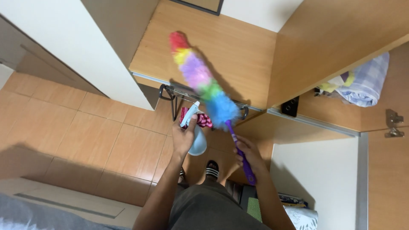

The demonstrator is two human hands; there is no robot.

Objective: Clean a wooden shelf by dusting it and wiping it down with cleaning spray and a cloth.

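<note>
Duster (200,79): rainbow feather head, blurred, lying over the wooden counter (238,47); red tip points to the far wall, blue end nearest you.
Duster handle (240,151): purple, runs from the blue end down through your right fist.
Right hand (249,155): your fingers clamped around the purple handle, below the counter edge.
Left hand (184,138): closed on the neck of a spray bottle (196,136), thumb up by the white trigger head.
Spray bottle: pale blue body, upright, just left of the duster's blue end.
Cloth (201,120): red-pink patterned, behind the bottle, near the black metal rack (170,94) under the counter edge.
Floor (85,132): orange tile; your sandalled foot (211,169) is below the hands.
Right side: open cupboard, folded checked fabric (366,83) on its shelf.
</note>
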